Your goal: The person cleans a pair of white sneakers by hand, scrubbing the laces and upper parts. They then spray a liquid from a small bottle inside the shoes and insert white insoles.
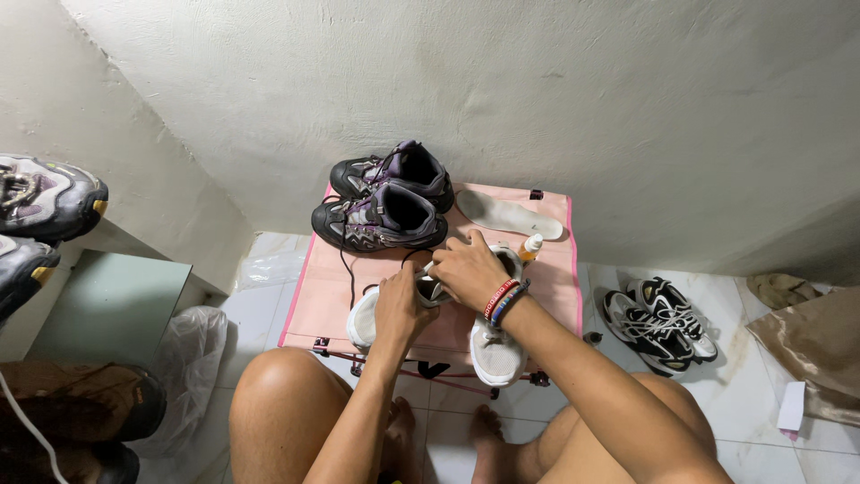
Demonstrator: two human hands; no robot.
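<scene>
Left hand (400,309) is closed on a white shoe (369,315), held over the pink table (327,287). Right hand (468,269) is curled at the shoe's opening, grip contents hidden. Second white shoe (494,351) lies just beside; black shoes (385,202) beyond.

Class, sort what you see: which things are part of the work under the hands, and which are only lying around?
In use: left hand and right hand on the white shoes; pink folding table.

Lying about: dark purple shoes, loose insole, small bottle, black-and-white sneakers on the floor, plastic bag.
</scene>
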